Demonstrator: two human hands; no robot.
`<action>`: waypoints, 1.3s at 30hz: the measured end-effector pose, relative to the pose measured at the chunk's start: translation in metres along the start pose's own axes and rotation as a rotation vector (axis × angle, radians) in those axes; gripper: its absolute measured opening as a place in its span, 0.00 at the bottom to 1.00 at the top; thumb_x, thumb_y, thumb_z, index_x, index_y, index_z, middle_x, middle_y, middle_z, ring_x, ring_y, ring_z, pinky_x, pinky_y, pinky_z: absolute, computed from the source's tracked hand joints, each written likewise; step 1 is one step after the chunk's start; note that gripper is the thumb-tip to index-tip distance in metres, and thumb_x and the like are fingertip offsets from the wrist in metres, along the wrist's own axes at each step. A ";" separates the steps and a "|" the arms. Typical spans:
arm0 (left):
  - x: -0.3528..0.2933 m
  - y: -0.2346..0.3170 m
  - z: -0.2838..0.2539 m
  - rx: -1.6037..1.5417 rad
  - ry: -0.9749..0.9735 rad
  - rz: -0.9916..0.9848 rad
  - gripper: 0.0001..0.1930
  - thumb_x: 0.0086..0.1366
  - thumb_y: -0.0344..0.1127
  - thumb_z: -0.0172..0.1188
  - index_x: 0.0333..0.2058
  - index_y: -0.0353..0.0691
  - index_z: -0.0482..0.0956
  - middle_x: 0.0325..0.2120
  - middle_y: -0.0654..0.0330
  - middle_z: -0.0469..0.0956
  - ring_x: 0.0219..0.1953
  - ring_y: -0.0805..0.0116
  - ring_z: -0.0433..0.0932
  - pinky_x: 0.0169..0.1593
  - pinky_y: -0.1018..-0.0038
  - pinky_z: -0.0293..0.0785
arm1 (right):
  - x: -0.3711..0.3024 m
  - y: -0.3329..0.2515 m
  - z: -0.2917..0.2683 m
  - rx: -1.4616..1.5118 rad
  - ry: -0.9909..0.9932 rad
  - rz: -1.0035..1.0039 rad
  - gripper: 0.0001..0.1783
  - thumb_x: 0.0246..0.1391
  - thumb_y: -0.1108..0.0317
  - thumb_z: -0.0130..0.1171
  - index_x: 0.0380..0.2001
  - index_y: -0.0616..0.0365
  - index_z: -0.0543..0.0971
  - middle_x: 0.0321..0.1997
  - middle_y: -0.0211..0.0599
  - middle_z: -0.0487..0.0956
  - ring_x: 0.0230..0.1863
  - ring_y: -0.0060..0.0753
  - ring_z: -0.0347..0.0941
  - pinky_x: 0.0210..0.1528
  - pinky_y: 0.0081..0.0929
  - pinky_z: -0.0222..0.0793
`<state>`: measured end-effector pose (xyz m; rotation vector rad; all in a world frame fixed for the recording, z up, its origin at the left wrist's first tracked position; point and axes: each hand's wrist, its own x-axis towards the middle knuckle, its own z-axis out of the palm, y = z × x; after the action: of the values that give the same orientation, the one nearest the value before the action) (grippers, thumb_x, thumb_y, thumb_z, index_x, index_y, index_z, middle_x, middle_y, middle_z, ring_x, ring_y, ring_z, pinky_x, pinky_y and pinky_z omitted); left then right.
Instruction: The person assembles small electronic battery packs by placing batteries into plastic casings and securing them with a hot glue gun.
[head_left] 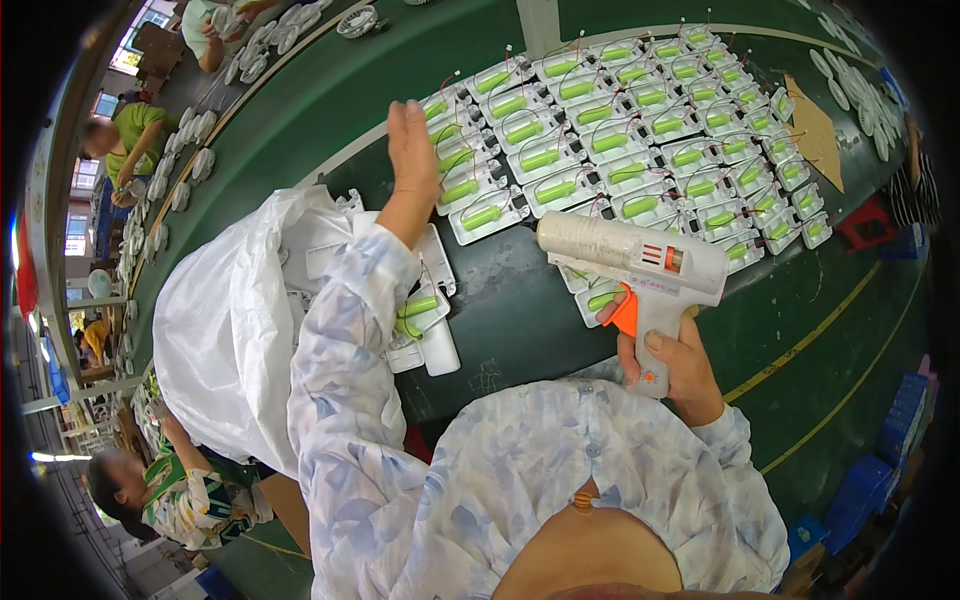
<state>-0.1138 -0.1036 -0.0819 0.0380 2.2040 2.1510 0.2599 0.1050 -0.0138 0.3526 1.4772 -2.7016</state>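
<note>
My right hand (685,365) grips the handle of a white hot glue gun (695,270), with fingers by its orange trigger (625,314). The gun's nozzle end points left, above the near edge of the laid-out parts. Stretched out flat, my left hand (412,160) is raised beside the left column of white plastic housings (480,218); whether it touches one I cannot tell. Each housing carries a green cylindrical battery (540,158) and thin wires. Below my left forearm lie more housings, one with a green battery (418,307), partly hidden by my sleeve.
A big white plastic bag (225,320) bulges at my left. A piece of brown cardboard (815,135) and several white oval parts (855,100) lie at the far right of the dark table (490,345). Other people work along the left; blue crates (865,490) stand at right.
</note>
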 end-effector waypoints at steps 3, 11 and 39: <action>-0.002 -0.001 0.012 -0.013 -0.052 0.035 0.38 0.71 0.57 0.49 0.67 0.33 0.56 0.66 0.50 0.60 0.68 0.61 0.58 0.69 0.68 0.51 | 0.000 -0.002 -0.005 -0.015 -0.003 0.003 0.35 0.54 0.56 0.59 0.57 0.69 0.64 0.49 0.56 0.76 0.18 0.26 0.70 0.22 0.22 0.67; -0.029 -0.003 0.010 0.102 -0.086 0.158 0.34 0.72 0.49 0.51 0.65 0.28 0.59 0.64 0.45 0.63 0.66 0.58 0.62 0.68 0.69 0.55 | 0.004 0.000 -0.010 0.024 -0.058 -0.021 0.31 0.55 0.58 0.57 0.55 0.69 0.66 0.49 0.53 0.77 0.20 0.25 0.71 0.23 0.22 0.68; -0.128 0.063 -0.068 1.348 -0.460 0.100 0.08 0.58 0.38 0.59 0.34 0.44 0.83 0.30 0.52 0.83 0.36 0.49 0.82 0.39 0.58 0.77 | 0.005 0.007 -0.002 0.176 -0.153 0.046 0.41 0.46 0.58 0.64 0.61 0.67 0.63 0.60 0.62 0.71 0.23 0.30 0.74 0.25 0.23 0.71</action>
<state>0.0081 -0.1777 -0.0143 0.6041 2.7966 0.2447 0.2567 0.1031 -0.0218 0.1781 1.1831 -2.7588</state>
